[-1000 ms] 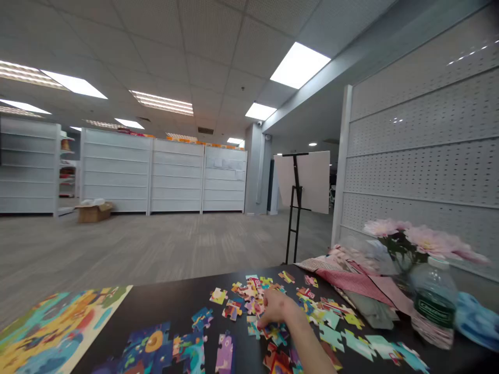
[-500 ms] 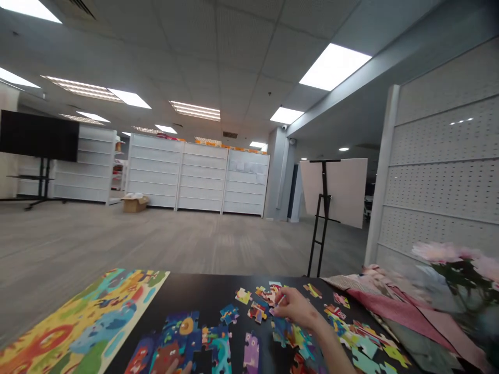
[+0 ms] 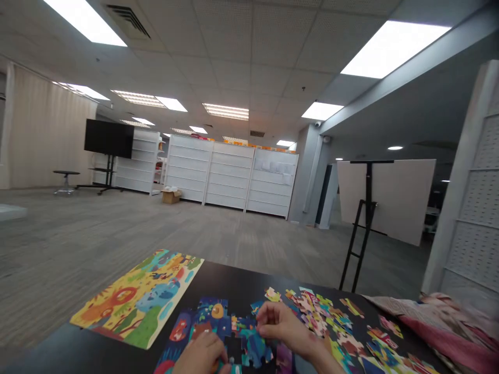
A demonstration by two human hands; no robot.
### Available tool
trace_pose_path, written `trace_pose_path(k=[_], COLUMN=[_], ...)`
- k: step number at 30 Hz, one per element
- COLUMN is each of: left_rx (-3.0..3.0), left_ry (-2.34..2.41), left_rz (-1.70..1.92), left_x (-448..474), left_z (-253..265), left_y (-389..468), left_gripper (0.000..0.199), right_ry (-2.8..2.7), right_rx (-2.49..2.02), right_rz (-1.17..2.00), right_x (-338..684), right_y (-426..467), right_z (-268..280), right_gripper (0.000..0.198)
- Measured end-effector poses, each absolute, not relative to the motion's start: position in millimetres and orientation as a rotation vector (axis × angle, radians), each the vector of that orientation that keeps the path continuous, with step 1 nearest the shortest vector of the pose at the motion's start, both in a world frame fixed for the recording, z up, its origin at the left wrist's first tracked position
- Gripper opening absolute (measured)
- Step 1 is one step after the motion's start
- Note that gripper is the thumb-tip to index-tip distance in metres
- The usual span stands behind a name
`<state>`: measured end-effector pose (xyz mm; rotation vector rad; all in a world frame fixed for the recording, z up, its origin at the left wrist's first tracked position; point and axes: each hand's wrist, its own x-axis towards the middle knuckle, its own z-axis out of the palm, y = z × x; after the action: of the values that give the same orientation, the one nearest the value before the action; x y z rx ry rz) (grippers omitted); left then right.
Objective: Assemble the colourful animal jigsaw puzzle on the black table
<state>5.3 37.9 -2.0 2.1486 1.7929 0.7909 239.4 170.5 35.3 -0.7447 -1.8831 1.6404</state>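
- Sitting at the upper right of the joined puzzle section (image 3: 214,314), right hand (image 3: 284,330): thumb close to bent fingertips. Cannot tell whether a piece is pinched between.
- Left hand (image 3: 200,356): bent fingers low over the section's near side; grip, if any, hidden.
- Joined puzzle section: dark blue and teal, on the black table (image 3: 234,278), with a dark notch just right of the left fingers.
- Handling, judged: steady the joined part with flat left fingertips, line up tab and socket, press straight down; sideways pushing could part the seams.
- Loose pieces (image 3: 312,313): partly overlapping on the tabletop, beyond and right of the right hand.
- Containers: cardboard box (image 3: 170,197) on the floor, something whitish at its top, too small to identify; narrow rear shelves (image 3: 158,169) hold red items, unclear which.
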Motion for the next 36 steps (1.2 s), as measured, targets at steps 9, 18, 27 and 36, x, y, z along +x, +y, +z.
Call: trace_pose_path(k=[9, 18, 27, 36], left_rx=[1.762, 1.595, 1.996, 2.013], left_ry=[1.533, 1.373, 1.769, 1.823], left_rz=[1.102, 1.306, 0.957, 0.880], left_x=[32, 41, 15, 10], left_z=[25, 41, 43, 26], left_y=[46, 57, 56, 68], left_gripper=[0.023, 0.013, 0.030, 0.019], right_ry=[-1.873, -1.928, -1.843, -2.009], right_rx=[-0.655, -0.658, -0.886, -0.896], right_rz=[1.781, 1.701, 1.026, 1.012], right_x=[199, 215, 234, 171], right_y=[153, 149, 195, 223], right_z=[24, 37, 19, 11], right_gripper=[0.042, 0.040, 0.040, 0.019])
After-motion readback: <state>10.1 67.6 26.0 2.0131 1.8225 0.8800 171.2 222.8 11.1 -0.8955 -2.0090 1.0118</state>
